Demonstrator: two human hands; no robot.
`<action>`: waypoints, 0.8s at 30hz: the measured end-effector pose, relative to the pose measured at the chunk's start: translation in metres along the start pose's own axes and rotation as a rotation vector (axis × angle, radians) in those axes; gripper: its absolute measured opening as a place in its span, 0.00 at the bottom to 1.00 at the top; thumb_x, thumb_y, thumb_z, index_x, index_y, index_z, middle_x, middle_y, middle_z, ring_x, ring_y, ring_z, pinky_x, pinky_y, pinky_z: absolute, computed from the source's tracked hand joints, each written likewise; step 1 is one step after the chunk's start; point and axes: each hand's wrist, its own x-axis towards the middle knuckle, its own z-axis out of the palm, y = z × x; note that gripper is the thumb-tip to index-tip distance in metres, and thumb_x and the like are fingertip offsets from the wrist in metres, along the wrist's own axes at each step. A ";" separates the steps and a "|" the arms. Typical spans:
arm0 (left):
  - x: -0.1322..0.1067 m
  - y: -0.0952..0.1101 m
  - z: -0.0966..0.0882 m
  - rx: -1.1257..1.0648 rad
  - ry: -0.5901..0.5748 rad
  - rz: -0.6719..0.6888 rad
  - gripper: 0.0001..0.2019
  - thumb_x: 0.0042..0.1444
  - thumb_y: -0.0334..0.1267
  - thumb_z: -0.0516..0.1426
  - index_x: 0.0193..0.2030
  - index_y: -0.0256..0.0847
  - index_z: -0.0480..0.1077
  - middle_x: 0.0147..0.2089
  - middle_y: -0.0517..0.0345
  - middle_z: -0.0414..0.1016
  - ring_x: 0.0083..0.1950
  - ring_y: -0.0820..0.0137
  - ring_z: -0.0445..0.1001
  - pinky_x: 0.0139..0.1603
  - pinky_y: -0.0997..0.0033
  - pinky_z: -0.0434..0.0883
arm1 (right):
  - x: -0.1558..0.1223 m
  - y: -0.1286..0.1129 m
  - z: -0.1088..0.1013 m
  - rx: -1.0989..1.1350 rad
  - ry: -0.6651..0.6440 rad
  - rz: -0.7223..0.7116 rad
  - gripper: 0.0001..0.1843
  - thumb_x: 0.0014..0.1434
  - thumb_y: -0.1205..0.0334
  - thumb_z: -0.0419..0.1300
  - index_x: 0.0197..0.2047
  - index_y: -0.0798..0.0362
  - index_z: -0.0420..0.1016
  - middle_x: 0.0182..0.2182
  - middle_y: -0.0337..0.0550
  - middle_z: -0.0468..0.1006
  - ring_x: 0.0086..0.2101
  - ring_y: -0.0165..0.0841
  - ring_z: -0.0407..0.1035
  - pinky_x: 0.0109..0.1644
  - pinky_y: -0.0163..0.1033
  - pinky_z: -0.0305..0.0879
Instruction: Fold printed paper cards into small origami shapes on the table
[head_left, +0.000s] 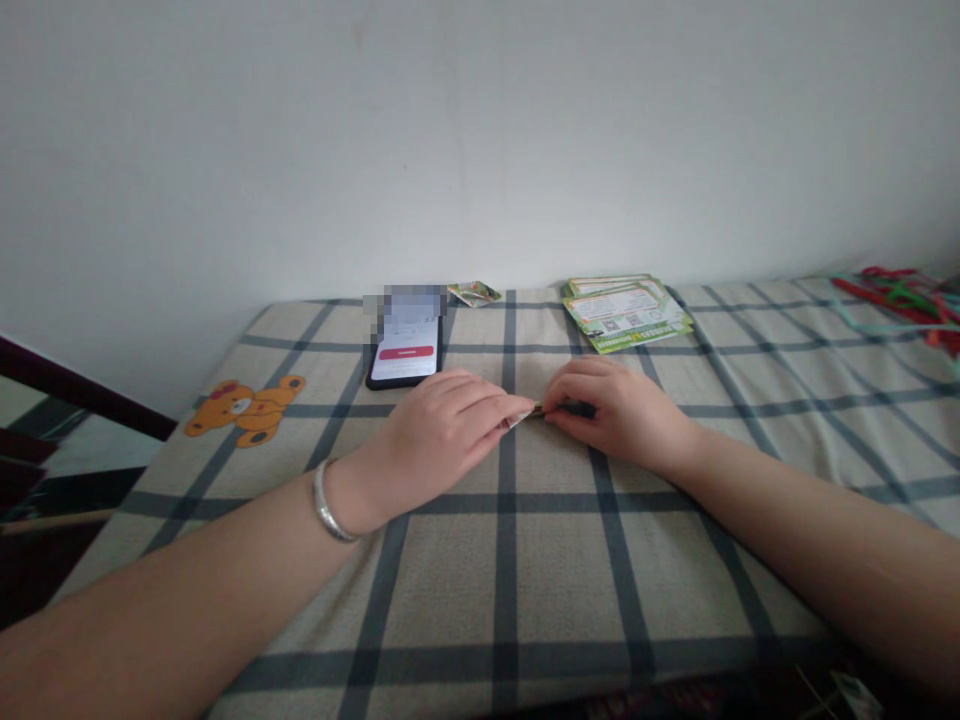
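Observation:
Over the middle of the checked tablecloth, my left hand and my right hand meet almost fingertip to fingertip. Pinched between them is a small folded piece of paper. Only a pale edge and corner of it show; my fingers cover the rest. The left thumb and fingers close on its left end, and the right thumb and forefinger grip the right end. A silver bangle circles my left wrist.
Beyond my left hand lies a phone with a lit screen. Behind it sits a folded green printed paper. A stack of green-and-white leaflets is at the back. Red and green strips lie far right. The tablecloth bears a bear picture.

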 end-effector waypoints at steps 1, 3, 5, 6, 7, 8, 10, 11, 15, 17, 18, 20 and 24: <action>0.000 0.000 0.000 -0.005 -0.001 -0.003 0.09 0.63 0.32 0.55 0.49 0.40 0.70 0.42 0.57 0.77 0.45 0.69 0.74 0.49 0.64 0.71 | 0.000 0.000 0.000 -0.011 -0.002 0.001 0.05 0.60 0.66 0.58 0.38 0.52 0.75 0.35 0.42 0.76 0.38 0.34 0.69 0.43 0.38 0.63; 0.000 -0.001 0.001 -0.023 -0.014 -0.020 0.08 0.62 0.32 0.55 0.48 0.40 0.71 0.43 0.57 0.77 0.45 0.68 0.73 0.49 0.64 0.71 | 0.000 -0.001 -0.001 -0.036 0.000 -0.004 0.05 0.60 0.66 0.58 0.38 0.52 0.76 0.36 0.43 0.76 0.39 0.34 0.69 0.43 0.38 0.63; -0.001 -0.002 0.001 -0.042 -0.042 -0.046 0.08 0.61 0.31 0.56 0.46 0.40 0.71 0.43 0.57 0.76 0.45 0.68 0.73 0.49 0.64 0.71 | -0.001 -0.002 -0.002 -0.064 0.008 -0.017 0.06 0.60 0.66 0.58 0.38 0.52 0.76 0.37 0.43 0.76 0.39 0.34 0.69 0.43 0.38 0.63; -0.002 -0.002 0.002 -0.048 -0.056 -0.058 0.07 0.61 0.31 0.56 0.46 0.40 0.71 0.43 0.57 0.76 0.45 0.68 0.73 0.48 0.65 0.71 | -0.001 -0.003 -0.002 -0.080 0.012 -0.026 0.05 0.60 0.66 0.57 0.38 0.52 0.75 0.37 0.43 0.76 0.39 0.34 0.69 0.43 0.38 0.63; -0.002 -0.002 0.002 -0.050 -0.065 -0.070 0.07 0.61 0.31 0.56 0.45 0.40 0.71 0.44 0.58 0.76 0.45 0.68 0.73 0.48 0.65 0.71 | -0.001 -0.003 -0.002 -0.096 0.014 -0.037 0.05 0.60 0.65 0.57 0.38 0.52 0.75 0.37 0.43 0.76 0.38 0.34 0.69 0.43 0.38 0.63; -0.003 -0.003 0.002 -0.051 -0.070 -0.081 0.07 0.61 0.31 0.55 0.45 0.40 0.71 0.43 0.58 0.76 0.45 0.68 0.73 0.47 0.65 0.71 | -0.001 -0.003 -0.003 -0.112 0.015 -0.050 0.05 0.60 0.65 0.57 0.37 0.52 0.75 0.37 0.43 0.76 0.38 0.34 0.69 0.43 0.38 0.63; -0.003 -0.003 0.002 -0.059 -0.069 -0.105 0.07 0.61 0.31 0.55 0.44 0.40 0.72 0.43 0.58 0.76 0.44 0.69 0.73 0.46 0.66 0.71 | -0.002 -0.003 -0.003 -0.138 0.011 -0.077 0.05 0.61 0.64 0.57 0.37 0.52 0.75 0.38 0.43 0.77 0.39 0.35 0.69 0.43 0.39 0.64; -0.003 -0.003 0.002 -0.071 -0.065 -0.122 0.06 0.62 0.31 0.54 0.43 0.40 0.71 0.42 0.58 0.75 0.44 0.69 0.73 0.46 0.66 0.71 | -0.002 -0.003 -0.003 -0.147 0.012 -0.088 0.05 0.61 0.63 0.58 0.38 0.52 0.75 0.39 0.43 0.77 0.39 0.35 0.69 0.44 0.39 0.64; -0.002 -0.003 0.001 -0.142 -0.046 -0.186 0.07 0.62 0.29 0.52 0.43 0.38 0.70 0.43 0.56 0.74 0.44 0.70 0.73 0.46 0.68 0.71 | -0.003 -0.002 -0.003 -0.182 0.023 -0.106 0.07 0.62 0.60 0.58 0.40 0.51 0.76 0.41 0.44 0.77 0.41 0.36 0.69 0.44 0.40 0.64; -0.001 -0.003 0.001 -0.177 -0.054 -0.200 0.07 0.62 0.28 0.52 0.43 0.38 0.70 0.44 0.56 0.74 0.45 0.70 0.73 0.47 0.67 0.71 | -0.003 -0.002 -0.002 -0.201 0.024 -0.099 0.08 0.62 0.58 0.58 0.40 0.51 0.76 0.40 0.44 0.78 0.41 0.37 0.69 0.44 0.41 0.64; -0.001 -0.003 0.001 -0.192 -0.059 -0.205 0.07 0.62 0.28 0.52 0.43 0.37 0.70 0.44 0.55 0.74 0.45 0.70 0.73 0.47 0.67 0.71 | -0.002 -0.003 -0.002 -0.206 0.022 -0.094 0.08 0.62 0.58 0.58 0.40 0.52 0.76 0.40 0.44 0.78 0.40 0.37 0.70 0.44 0.41 0.64; -0.002 -0.003 0.001 -0.223 -0.078 -0.193 0.07 0.62 0.28 0.53 0.43 0.37 0.70 0.44 0.56 0.74 0.46 0.70 0.72 0.48 0.68 0.71 | -0.001 -0.004 -0.002 -0.203 0.016 -0.082 0.09 0.62 0.58 0.58 0.40 0.52 0.77 0.39 0.44 0.78 0.40 0.37 0.70 0.44 0.41 0.64; -0.004 -0.005 0.002 -0.251 -0.108 -0.119 0.08 0.62 0.31 0.54 0.45 0.41 0.73 0.48 0.58 0.74 0.48 0.71 0.73 0.51 0.68 0.71 | 0.001 -0.004 -0.001 -0.174 0.001 -0.058 0.08 0.63 0.61 0.57 0.40 0.52 0.77 0.38 0.43 0.78 0.40 0.36 0.70 0.45 0.40 0.64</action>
